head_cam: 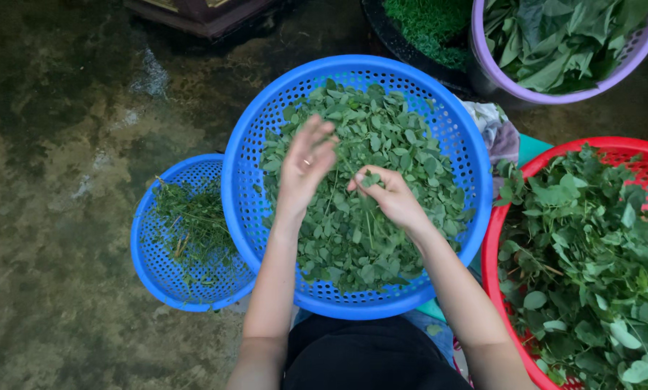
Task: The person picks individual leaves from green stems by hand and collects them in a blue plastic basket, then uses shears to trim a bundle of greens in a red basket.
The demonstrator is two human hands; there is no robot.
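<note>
L hand (306, 167) blurred, open over leaves (382, 217); R hand (390, 196) pinching sprig (369, 180), fingertips hidden

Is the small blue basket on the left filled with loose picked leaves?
No, the small blue basket holds thin bare stems, while picked leaves fill the large blue basket.

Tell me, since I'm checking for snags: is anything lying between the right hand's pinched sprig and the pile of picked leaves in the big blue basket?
Nothing visible. The right hand holds the sprig directly over the leaves in the big blue basket; the left hand hovers beside it, not beneath.
</note>
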